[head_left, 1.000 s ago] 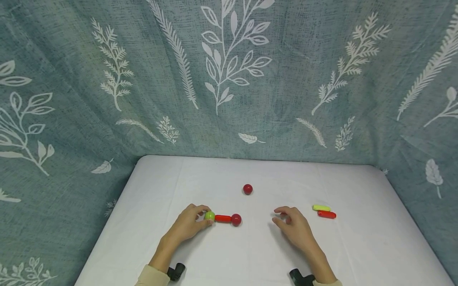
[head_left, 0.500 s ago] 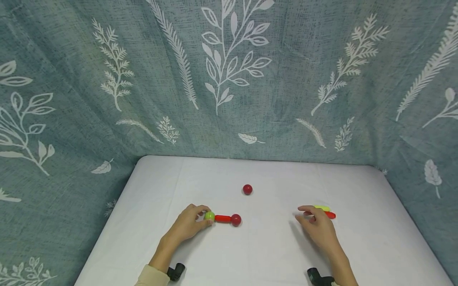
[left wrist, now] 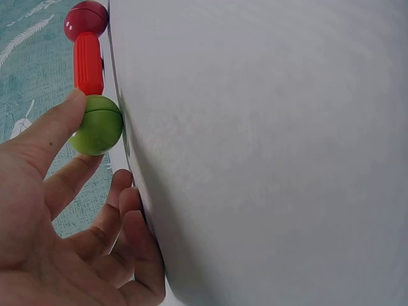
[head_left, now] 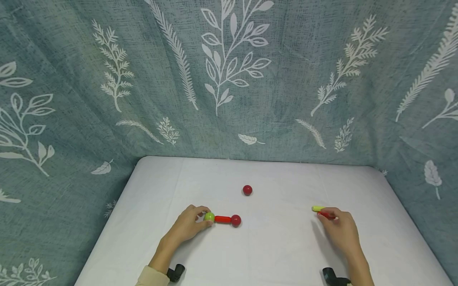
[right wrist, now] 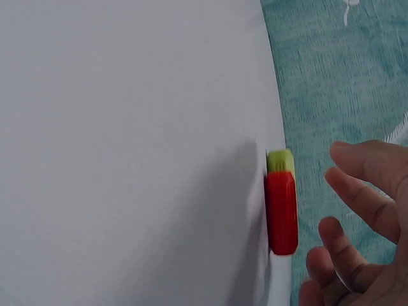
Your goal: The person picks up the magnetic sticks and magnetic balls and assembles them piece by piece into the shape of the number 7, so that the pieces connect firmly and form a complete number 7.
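My left hand (head_left: 189, 224) pinches a green ball (left wrist: 101, 127) between thumb and finger. From that ball a red rod (head_left: 223, 219) runs to the right, with a dark red ball (head_left: 235, 220) joined at its far end. On the right side of the table, my right hand (head_left: 342, 232) hovers over a second red rod (right wrist: 282, 213), partly hiding it in the head view. The right wrist view has the thumb and fingers spread and apart from this rod. A yellow-green rod (head_left: 317, 208) lies alongside it, just behind.
A loose dark red ball (head_left: 247, 190) sits farther back, near the middle of the white table (head_left: 279, 246). Behind the table hangs a blue-green curtain (head_left: 286, 99) with white leaf patterns. Each wrist carries a black camera mount.
My right hand has moved rightward across the table to the red and yellow-green rods. The left hand and the joined pieces have stayed in place.
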The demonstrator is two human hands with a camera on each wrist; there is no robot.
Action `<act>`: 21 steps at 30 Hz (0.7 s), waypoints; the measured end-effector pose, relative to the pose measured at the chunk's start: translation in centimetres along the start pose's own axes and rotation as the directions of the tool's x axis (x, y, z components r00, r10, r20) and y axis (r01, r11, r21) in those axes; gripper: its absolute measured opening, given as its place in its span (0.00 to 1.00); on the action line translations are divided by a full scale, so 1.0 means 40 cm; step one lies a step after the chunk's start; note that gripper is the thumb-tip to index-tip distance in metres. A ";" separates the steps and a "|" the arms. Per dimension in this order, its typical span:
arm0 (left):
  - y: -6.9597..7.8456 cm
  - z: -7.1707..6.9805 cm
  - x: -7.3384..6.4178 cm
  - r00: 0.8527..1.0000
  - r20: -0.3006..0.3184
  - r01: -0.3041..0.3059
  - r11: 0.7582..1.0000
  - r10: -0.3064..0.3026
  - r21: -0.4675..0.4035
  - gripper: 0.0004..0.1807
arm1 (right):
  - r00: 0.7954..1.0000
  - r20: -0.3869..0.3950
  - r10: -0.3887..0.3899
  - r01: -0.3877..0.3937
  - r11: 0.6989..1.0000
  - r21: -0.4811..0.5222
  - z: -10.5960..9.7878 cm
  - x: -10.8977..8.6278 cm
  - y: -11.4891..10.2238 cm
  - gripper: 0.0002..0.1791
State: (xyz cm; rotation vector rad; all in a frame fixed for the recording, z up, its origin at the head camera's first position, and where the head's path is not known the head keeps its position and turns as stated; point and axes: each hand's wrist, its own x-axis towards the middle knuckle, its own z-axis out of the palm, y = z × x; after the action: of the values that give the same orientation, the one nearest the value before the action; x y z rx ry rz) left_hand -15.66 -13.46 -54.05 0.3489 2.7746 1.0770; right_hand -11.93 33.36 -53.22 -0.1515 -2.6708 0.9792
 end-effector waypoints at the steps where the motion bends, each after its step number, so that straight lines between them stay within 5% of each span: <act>1: 0.000 0.000 0.000 1.000 0.000 0.000 1.000 0.000 0.001 0.19 | 1.000 -0.011 0.021 -0.021 1.000 0.000 -0.003 0.003 0.008 0.11; 4: -0.001 0.000 0.000 1.000 0.002 0.001 1.000 -0.001 -0.002 0.18 | 0.991 -0.001 0.137 -0.137 0.990 0.020 -0.012 0.009 0.029 0.13; 9: -0.004 0.001 0.001 1.000 0.002 -0.005 1.000 0.005 -0.005 0.18 | 0.945 0.080 0.319 -0.322 0.946 0.038 -0.015 0.017 0.055 0.20; 13: -0.005 0.001 0.001 1.000 0.003 -0.012 1.000 0.012 -0.004 0.18 | 0.935 0.102 0.341 -0.345 0.938 0.027 -0.012 0.017 0.067 0.21; 21: -0.006 0.000 0.001 1.000 0.006 -0.016 1.000 0.016 -0.009 0.18 | 0.950 0.084 0.302 -0.303 0.953 0.001 -0.006 0.019 0.077 0.18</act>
State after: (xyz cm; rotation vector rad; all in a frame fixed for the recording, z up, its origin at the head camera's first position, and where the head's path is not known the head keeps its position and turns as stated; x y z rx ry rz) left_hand -15.73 -13.63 -54.20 0.3728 2.7655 1.0895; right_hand -12.57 35.98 -54.86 -0.5431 -2.7688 1.1142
